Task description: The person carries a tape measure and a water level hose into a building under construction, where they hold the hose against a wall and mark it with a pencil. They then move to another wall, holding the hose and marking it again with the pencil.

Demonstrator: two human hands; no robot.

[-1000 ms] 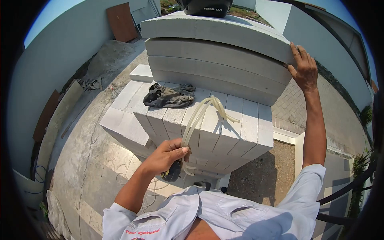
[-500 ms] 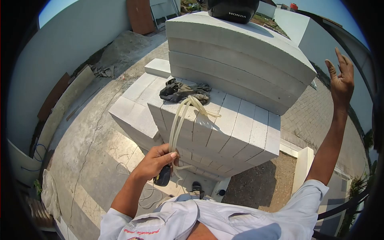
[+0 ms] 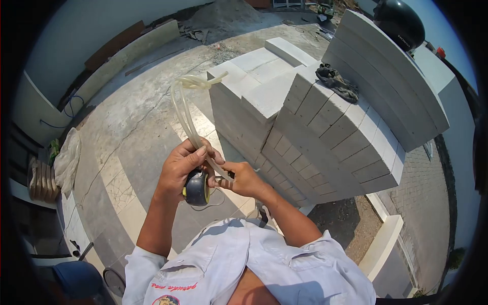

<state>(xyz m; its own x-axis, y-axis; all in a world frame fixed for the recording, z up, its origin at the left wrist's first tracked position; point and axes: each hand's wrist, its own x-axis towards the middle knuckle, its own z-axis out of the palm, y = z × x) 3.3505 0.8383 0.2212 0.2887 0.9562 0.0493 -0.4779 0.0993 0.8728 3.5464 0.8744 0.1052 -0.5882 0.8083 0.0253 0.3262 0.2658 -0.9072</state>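
My left hand [image 3: 185, 165] is closed around a bundle of pale clear plastic hose [image 3: 185, 114], which rises in a loop with a knotted top. In the same hand, below the hose, is a black and yellow tape measure [image 3: 197, 189]. My right hand [image 3: 244, 180] has its fingers closed at the lower end of the hose, right beside the tape measure. A small dark piece shows at its fingertips, too small to name. Whether the right fingers grip the hose or that dark piece is hard to see. Both hands are in front of my shirt.
Stacked pale blocks [image 3: 325, 147] stand ahead and right, with dark crumpled cloth [image 3: 338, 84] on a lower level and a black helmet [image 3: 401, 23] on top. A white sack [image 3: 68, 160] and a blue seat [image 3: 79, 279] are at left. A low kerb [image 3: 381, 244] lies right.
My right hand has come down from its raised, open position to meet the left. The left hand has lifted the hose and tape measure, and the view has turned left.
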